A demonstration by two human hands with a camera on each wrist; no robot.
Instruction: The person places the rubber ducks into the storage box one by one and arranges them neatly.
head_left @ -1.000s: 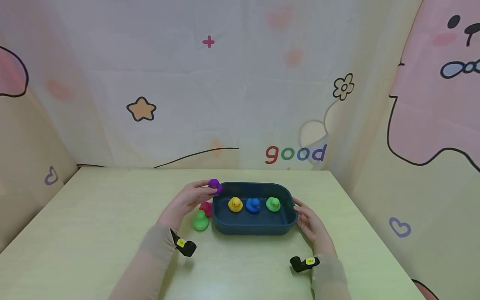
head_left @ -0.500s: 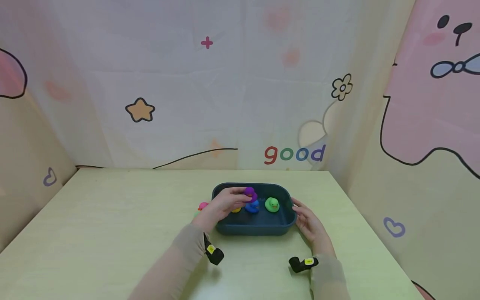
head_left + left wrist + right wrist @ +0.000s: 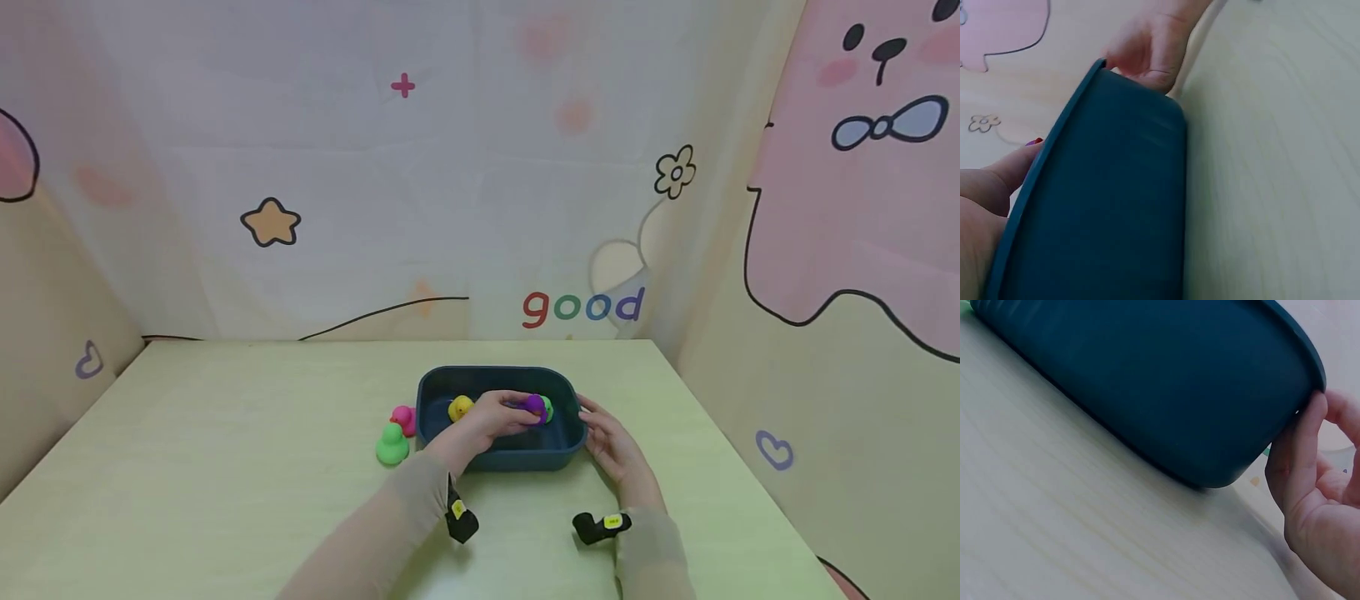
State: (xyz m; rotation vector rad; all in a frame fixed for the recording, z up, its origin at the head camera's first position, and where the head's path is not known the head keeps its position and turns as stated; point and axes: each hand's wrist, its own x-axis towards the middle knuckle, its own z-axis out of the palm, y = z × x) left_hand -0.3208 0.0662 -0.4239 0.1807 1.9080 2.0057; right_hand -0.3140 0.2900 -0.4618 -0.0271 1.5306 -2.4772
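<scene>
My left hand [image 3: 501,415] reaches over the dark blue tub [image 3: 517,460] and pinches a purple toy duck [image 3: 536,406] between thumb and fingers. In the left wrist view, only a sliver of that duck [image 3: 1034,142] shows past the tub's rim. A green duck [image 3: 548,408] inside is partly covered by the purple one. Left of my hand, a yellow duck [image 3: 460,407] sits in the tub; the blue duck is hidden behind the hand. My right hand [image 3: 615,442] touches the tub's right end, relaxed fingertips right at the rim [image 3: 1322,378].
Outside the tub's left end, a pink duck [image 3: 403,418] and another green duck [image 3: 392,446] stand on the pale wooden table [image 3: 225,467]. Printed cloth walls [image 3: 360,208] rise behind and at both sides. Each wrist wears a black camera [image 3: 461,518].
My left hand has carried the purple duck rightward from the tub's left edge, over the yellow and blue ducks, to the green one. My right hand stays at the tub's right end.
</scene>
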